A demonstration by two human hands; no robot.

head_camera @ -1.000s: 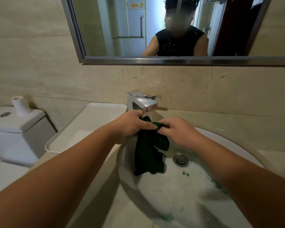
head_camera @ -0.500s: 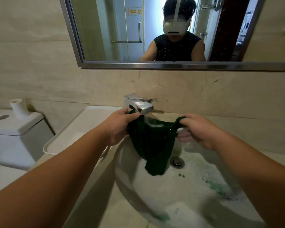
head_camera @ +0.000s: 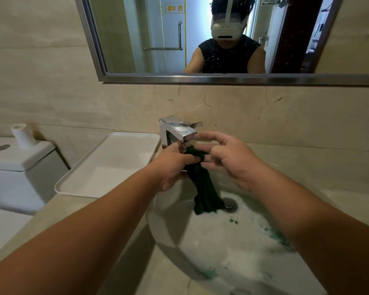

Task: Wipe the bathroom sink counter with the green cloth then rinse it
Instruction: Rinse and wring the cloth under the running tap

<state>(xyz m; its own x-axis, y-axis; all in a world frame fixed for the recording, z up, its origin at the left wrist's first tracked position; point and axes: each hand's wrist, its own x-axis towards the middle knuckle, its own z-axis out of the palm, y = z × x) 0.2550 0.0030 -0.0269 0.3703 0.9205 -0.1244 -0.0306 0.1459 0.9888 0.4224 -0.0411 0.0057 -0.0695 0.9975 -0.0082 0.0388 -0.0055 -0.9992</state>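
The dark green cloth point(head_camera: 205, 188) hangs bunched into a narrow strip under the chrome tap point(head_camera: 179, 130), its lower end resting in the white sink basin point(head_camera: 222, 252) beside the drain point(head_camera: 229, 203). My left hand point(head_camera: 170, 167) grips the cloth's top just below the spout. My right hand point(head_camera: 228, 160) pinches the same top end with its lower fingers, while its thumb and forefinger are spread by the spout. Green smears and foam lie in the basin.
A white tray point(head_camera: 107, 165) sits on the beige counter point(head_camera: 58, 218) left of the tap. A toilet cistern point(head_camera: 17, 167) with a paper roll point(head_camera: 22, 135) stands further left. A mirror point(head_camera: 200, 39) hangs on the wall above.
The cloth was stretched wide between both hands under the tap; now my hands have come together and it hangs gathered in a narrow bunch.
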